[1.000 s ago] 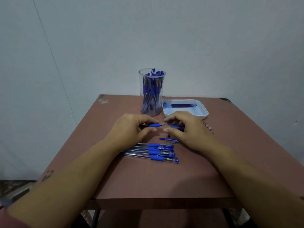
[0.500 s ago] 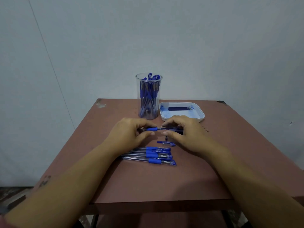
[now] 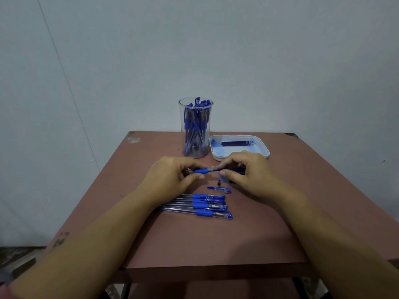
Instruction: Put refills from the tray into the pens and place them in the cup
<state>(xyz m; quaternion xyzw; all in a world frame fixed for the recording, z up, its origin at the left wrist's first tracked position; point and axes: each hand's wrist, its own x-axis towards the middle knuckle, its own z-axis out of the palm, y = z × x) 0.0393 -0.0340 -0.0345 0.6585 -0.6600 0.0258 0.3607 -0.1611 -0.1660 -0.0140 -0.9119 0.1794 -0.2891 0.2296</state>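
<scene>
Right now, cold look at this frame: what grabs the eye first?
Both hands meet at table centre: the left hand and right hand pinch one blue pen between them. Behind stands a clear cup crammed with pens, a white tray holding refills to its right. Nearer the person, a row of pens lies side by side on the brown table.

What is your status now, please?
Left grip holds pen barrel; right grip holds refill at its end. Loose cap, tip piece lie nearby. Cup behind, way clear.
</scene>
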